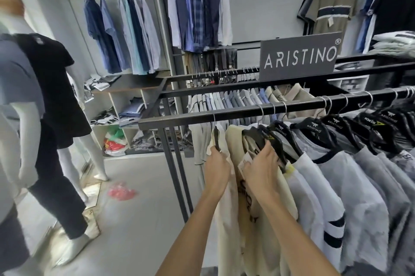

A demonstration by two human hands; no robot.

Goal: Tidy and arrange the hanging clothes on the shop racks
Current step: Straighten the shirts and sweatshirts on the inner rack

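Front rail, left end: a person stood at the rack w/ both arms out. The left hand was clenched round the lower arm of a black hanger. This carried the end cream shirt, the first item on the rail, w/ its hook over the bar. The right hand was just beside it, fingers curled over the shoulder of the next hanger. That one bore a second cream shirt, and the thumb lay across a paper tag. The two shirts hung touching each other. To their right hung a white tee w/ navy sleeve bands, then a run of grey tees on black branded hangers, packed close.

Behind was a second rail w/ pale blue & grey shirts. A brand sign stood above it.

Storage: an open shelf unit stood against the far wall.
- Upper cubbies held folded, wrapped garments, incl. a blue stack.
- One lower cubby held a red/green/white plastic bag.
- The adj. cubby held dark packed items, not identifiable.
- The top carried loose packaged goods.

Floor: a red bag lay loose. Dressed mannequins stood at left.
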